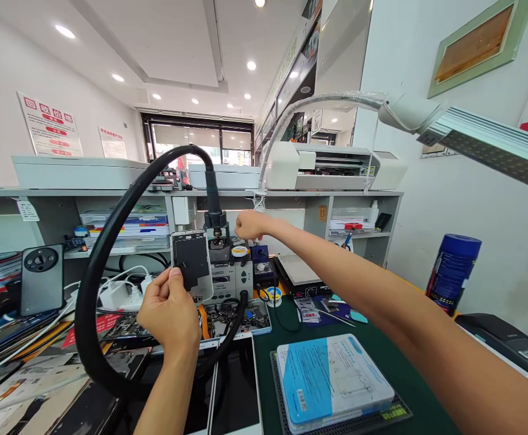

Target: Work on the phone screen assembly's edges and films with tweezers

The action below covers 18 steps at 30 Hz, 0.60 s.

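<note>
My left hand (171,311) grips the lower left edge of a phone screen panel (194,257), thumb on its dark back. The panel is white-rimmed and upright. My right hand (251,225) is stretched far forward with its fingers curled; whatever is in them, if anything, cannot be made out. Just left of that hand, a hot air gun (212,196) stands nozzle down, its thick black hose (92,290) looping at the left. Behind the panel is a grey rework station (233,279) with a small round tin (239,251) on top.
A blue and white box (331,377) lies on a black mat. White-framed tablets (237,386) lie beside it. Loose parts fill a tray (257,317). A lamp (495,136) overhangs the right side. At right stands a blue-capped can (454,272); a grey phone (43,278) leans at left.
</note>
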Tool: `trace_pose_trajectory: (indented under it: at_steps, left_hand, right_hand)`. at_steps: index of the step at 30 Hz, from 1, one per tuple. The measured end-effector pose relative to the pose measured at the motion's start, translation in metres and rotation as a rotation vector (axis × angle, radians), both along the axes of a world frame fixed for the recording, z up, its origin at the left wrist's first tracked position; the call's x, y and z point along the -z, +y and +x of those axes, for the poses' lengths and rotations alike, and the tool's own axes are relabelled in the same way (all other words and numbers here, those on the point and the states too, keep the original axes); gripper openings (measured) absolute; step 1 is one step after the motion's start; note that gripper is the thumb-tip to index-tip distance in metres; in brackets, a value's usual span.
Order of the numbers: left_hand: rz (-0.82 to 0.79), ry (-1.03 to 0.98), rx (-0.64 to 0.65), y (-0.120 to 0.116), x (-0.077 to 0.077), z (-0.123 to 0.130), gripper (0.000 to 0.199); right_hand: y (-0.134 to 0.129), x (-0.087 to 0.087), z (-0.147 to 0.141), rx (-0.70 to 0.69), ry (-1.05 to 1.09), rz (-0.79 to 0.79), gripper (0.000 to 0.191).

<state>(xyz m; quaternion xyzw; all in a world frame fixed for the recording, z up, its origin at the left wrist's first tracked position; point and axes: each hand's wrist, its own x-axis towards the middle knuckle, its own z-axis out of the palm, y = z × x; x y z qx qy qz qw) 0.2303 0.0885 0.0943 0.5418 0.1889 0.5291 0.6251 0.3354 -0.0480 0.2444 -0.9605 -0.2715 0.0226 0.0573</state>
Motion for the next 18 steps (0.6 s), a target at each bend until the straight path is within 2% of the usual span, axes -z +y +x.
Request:
trace_pose_trajectory:
  at_steps: [8,12,15,18]
  left_hand:
    - [-0.038,-0.049,0.022,-0.005,-0.004,-0.003,0.026]
    - [-0.058,-0.079,0.050,-0.005,-0.009,-0.007,0.025]
    - [-0.045,-0.057,0.207,-0.009,-0.013,-0.011,0.027]
    - [0.005,0.038,0.521,-0.024,-0.013,-0.017,0.032]
  right_hand:
    - [-0.039,-0.004,-0.008,-0.053,-0.293,0.226,0.027]
    - [-0.074,0.008,-0.029,-0.044,-0.330,0.385,0.026]
    - [-0.109,0.029,-0.055,-0.049,-0.277,0.519,0.024]
    - [-0.144,0.057,-0.079,-0.051,-0.133,0.671,0.025]
